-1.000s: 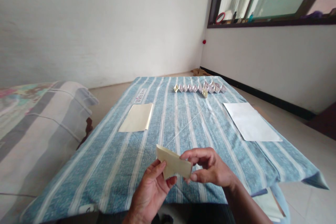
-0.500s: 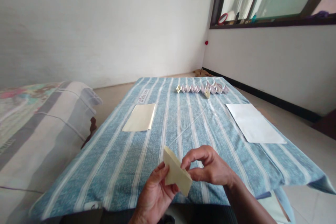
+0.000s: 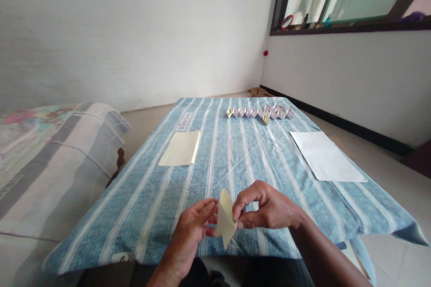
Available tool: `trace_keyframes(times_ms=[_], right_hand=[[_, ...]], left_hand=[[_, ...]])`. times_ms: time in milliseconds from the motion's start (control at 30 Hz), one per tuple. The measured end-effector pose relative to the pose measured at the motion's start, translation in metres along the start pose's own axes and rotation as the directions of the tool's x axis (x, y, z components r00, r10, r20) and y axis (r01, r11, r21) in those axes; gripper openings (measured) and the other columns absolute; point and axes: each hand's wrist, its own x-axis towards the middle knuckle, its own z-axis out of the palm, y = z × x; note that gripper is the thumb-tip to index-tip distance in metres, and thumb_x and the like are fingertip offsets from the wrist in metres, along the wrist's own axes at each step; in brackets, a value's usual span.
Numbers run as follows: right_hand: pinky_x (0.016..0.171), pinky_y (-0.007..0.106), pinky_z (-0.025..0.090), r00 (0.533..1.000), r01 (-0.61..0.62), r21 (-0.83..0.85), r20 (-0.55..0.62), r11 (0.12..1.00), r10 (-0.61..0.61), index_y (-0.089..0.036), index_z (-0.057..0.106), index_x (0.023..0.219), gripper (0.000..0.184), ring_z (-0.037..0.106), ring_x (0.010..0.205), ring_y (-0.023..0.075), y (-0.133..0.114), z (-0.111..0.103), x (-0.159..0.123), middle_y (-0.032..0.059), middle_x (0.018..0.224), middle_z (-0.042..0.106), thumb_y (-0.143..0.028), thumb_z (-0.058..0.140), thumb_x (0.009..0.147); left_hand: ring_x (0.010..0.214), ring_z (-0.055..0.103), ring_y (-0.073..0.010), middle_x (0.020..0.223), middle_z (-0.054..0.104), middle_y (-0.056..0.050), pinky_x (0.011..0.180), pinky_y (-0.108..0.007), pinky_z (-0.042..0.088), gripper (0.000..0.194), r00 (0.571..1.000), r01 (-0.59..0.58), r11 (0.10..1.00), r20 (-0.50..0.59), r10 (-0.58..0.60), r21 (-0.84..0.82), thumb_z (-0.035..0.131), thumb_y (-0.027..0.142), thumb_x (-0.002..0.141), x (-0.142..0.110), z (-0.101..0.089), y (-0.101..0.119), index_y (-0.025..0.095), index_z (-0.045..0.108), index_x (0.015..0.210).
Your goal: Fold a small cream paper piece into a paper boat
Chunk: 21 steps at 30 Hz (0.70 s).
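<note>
A folded piece of pale yellow paper point(image 3: 225, 222) stands upright above the table's near edge, its two flaps angled apart and its lower end pointed. My right hand point(image 3: 267, 208) pinches its right side between thumb and fingers. At the paper's left edge is my left hand point(image 3: 191, 228), its fingers apart with the tips touching or very near the paper; some fingertips may be hidden behind it. Toward the far end of the table lies a row of folded paper pieces point(image 3: 252, 113), mostly pale purple with a few yellow ones.
A striped blue cloth point(image 3: 215, 175) covers the table. Yellow sheets point(image 3: 180, 148) lie at left, a white sheet point(image 3: 326, 156) at right. A bed point(image 3: 67, 152) is on the left. Below the table's right corner, a stool point(image 3: 365, 255) holds more paper.
The folded paper has turned from lying wide to standing upright and narrow. My left thumb has come off its front face. My right hand stays pinched on it.
</note>
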Motion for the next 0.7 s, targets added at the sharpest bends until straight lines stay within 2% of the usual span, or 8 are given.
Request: trace_keyframes(times_ms=[67, 100, 133, 233, 300, 433, 533, 700], right_hand=[[0.061, 0.021, 0.048, 0.999, -0.041, -0.016, 0.01, 0.999, 0.041, -0.012, 0.073, 0.078, 0.017, 0.059, 0.06, 0.0099, -0.001, -0.002, 0.002, 0.0009, 0.069, 0.066, -0.027, 0.079, 0.072], [0.06, 0.021, 0.048, 0.998, -0.06, -0.023, 0.022, 0.998, 0.06, -0.012, 0.073, 0.078, 0.016, 0.058, 0.059, 0.0096, -0.001, -0.002, 0.003, 0.0005, 0.068, 0.065, -0.026, 0.079, 0.072], [0.059, 0.021, 0.047, 0.996, -0.077, -0.026, 0.036, 0.997, 0.078, -0.012, 0.073, 0.078, 0.016, 0.057, 0.058, 0.0093, -0.001, -0.002, 0.004, 0.0, 0.067, 0.065, -0.026, 0.079, 0.072], [0.057, 0.02, 0.047, 0.991, -0.108, -0.032, 0.074, 0.994, 0.11, -0.012, 0.072, 0.078, 0.018, 0.056, 0.056, 0.0085, -0.003, -0.001, 0.009, -0.0009, 0.064, 0.063, -0.029, 0.078, 0.073], [0.055, 0.02, 0.046, 0.989, -0.117, -0.046, 0.084, 0.992, 0.121, -0.012, 0.071, 0.078, 0.021, 0.056, 0.055, 0.0084, -0.003, -0.001, 0.012, -0.0012, 0.061, 0.063, -0.031, 0.077, 0.074], [0.053, 0.019, 0.046, 0.978, -0.17, -0.039, 0.115, 0.985, 0.173, -0.012, 0.071, 0.08, 0.022, 0.057, 0.054, 0.0086, -0.005, -0.003, 0.015, -0.0014, 0.06, 0.063, -0.031, 0.078, 0.073], [0.052, 0.019, 0.046, 0.966, -0.213, -0.017, 0.149, 0.977, 0.213, -0.011, 0.07, 0.079, 0.023, 0.058, 0.053, 0.0086, -0.007, -0.005, 0.017, -0.0016, 0.059, 0.063, -0.032, 0.078, 0.072], [0.053, 0.019, 0.049, 0.952, -0.244, 0.032, 0.201, 0.969, 0.233, -0.011, 0.07, 0.077, 0.025, 0.06, 0.052, 0.0083, -0.007, -0.006, 0.022, -0.0017, 0.057, 0.063, -0.033, 0.08, 0.071]], left_hand=[[0.062, 0.061, -0.014, 0.074, 0.071, -0.007, 0.051, -0.018, 0.044, 0.027, 0.976, -0.173, 0.964, -0.097, 0.196, 0.204, 0.081, 0.026, 0.07, -0.005, -0.007, 0.016, 0.012, 0.075, 0.093], [0.061, 0.06, -0.0134, 0.071, 0.07, -0.005, 0.05, -0.017, 0.043, 0.027, 0.962, -0.241, 0.929, -0.058, 0.267, 0.281, 0.08, 0.025, 0.071, -0.008, -0.009, 0.025, 0.013, 0.076, 0.095], [0.054, 0.055, -0.0118, 0.061, 0.065, -0.002, 0.047, -0.016, 0.04, 0.027, 0.958, -0.281, 0.899, 0.039, 0.284, 0.335, 0.08, 0.024, 0.071, -0.012, -0.01, 0.033, 0.014, 0.076, 0.095], [0.051, 0.052, -0.0116, 0.058, 0.063, 0.0, 0.049, -0.018, 0.041, 0.032, 0.917, -0.349, 0.838, 0.338, 0.212, 0.42, 0.078, 0.02, 0.07, -0.018, -0.006, 0.054, 0.015, 0.076, 0.101], [0.052, 0.054, -0.0118, 0.063, 0.064, -0.001, 0.05, -0.019, 0.042, 0.022, 0.895, -0.358, 0.795, 0.424, 0.141, 0.49, 0.076, 0.019, 0.071, -0.018, -0.001, 0.063, 0.016, 0.076, 0.093], [0.052, 0.057, -0.0118, 0.069, 0.064, -0.001, 0.051, -0.02, 0.046, 0.011, 0.886, -0.284, 0.797, 0.463, 0.007, 0.533, 0.073, 0.021, 0.073, -0.012, 0.007, 0.069, 0.017, 0.073, 0.083], [0.05, 0.058, -0.0102, 0.072, 0.064, -0.001, 0.049, -0.019, 0.046, 0.009, 0.861, -0.228, 0.824, 0.503, -0.078, 0.519, 0.073, 0.022, 0.071, -0.007, 0.007, 0.071, 0.016, 0.073, 0.078], [0.042, 0.061, -0.0117, 0.059, 0.065, -0.001, 0.035, -0.014, 0.033, 0.01, 0.83, -0.109, 0.865, 0.524, -0.192, 0.49, 0.072, 0.025, 0.072, -0.003, 0.007, 0.07, 0.015, 0.07, 0.073]])
